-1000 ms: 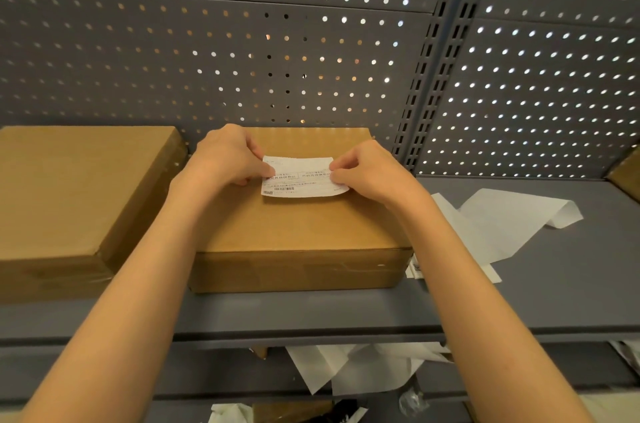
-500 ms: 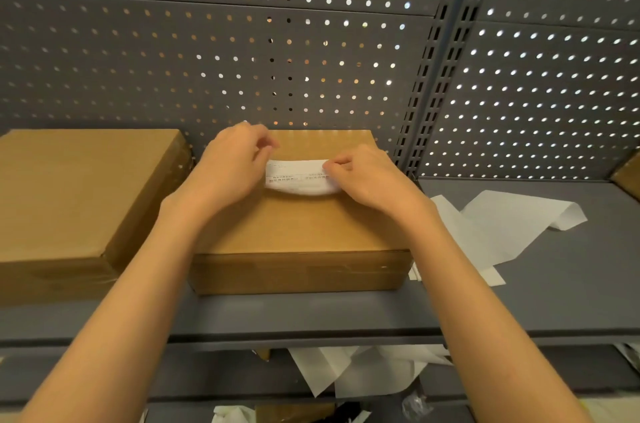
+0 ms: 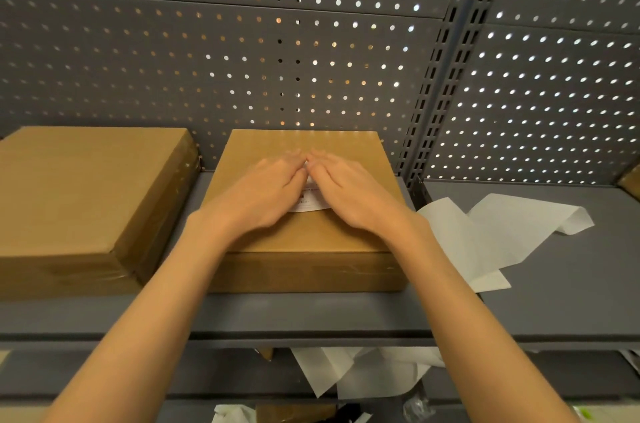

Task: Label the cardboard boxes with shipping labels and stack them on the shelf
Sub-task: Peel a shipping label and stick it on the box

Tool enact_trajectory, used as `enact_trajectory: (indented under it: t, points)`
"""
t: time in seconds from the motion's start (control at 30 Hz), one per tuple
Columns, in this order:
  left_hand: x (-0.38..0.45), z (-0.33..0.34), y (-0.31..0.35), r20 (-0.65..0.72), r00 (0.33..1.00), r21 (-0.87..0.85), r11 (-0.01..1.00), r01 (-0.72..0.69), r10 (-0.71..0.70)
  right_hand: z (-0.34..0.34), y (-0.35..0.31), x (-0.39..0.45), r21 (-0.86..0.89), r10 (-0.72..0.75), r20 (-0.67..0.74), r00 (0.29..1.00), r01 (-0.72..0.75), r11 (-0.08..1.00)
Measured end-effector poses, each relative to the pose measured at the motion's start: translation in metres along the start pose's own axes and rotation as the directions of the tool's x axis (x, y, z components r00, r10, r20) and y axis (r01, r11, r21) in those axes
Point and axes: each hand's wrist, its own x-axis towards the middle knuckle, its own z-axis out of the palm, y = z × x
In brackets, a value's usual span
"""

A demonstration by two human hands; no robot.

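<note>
Both hands, left hand [image 3: 266, 190] and right hand [image 3: 349, 194], apparently press label [image 3: 310, 202] onto box [image 3: 304, 239].

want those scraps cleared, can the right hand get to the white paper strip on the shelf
Probably yes: the paper strip lies bare on the shelf just right of the right hand, nothing between, though that hand now presses the label.

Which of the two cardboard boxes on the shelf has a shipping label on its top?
The middle box, under both hands: a white shipping label shows between them. The left box has a bare top with no hand on it.
</note>
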Motion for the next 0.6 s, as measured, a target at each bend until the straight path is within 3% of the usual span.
enact_trajectory:
  t: [0.27,0.6]
  points:
    - [-0.003,0.008,-0.010,0.049,0.999,-0.022,1.000,0.021,-0.020,0.010,0.013,0.001,-0.083,0.081,0.096,0.992,-0.073,0.994]
    - [-0.009,0.002,-0.027,0.038,0.994,0.111,0.989,0.098,-0.103,0.003,0.024,-0.008,-0.176,0.197,0.040,0.980,-0.187,0.966]
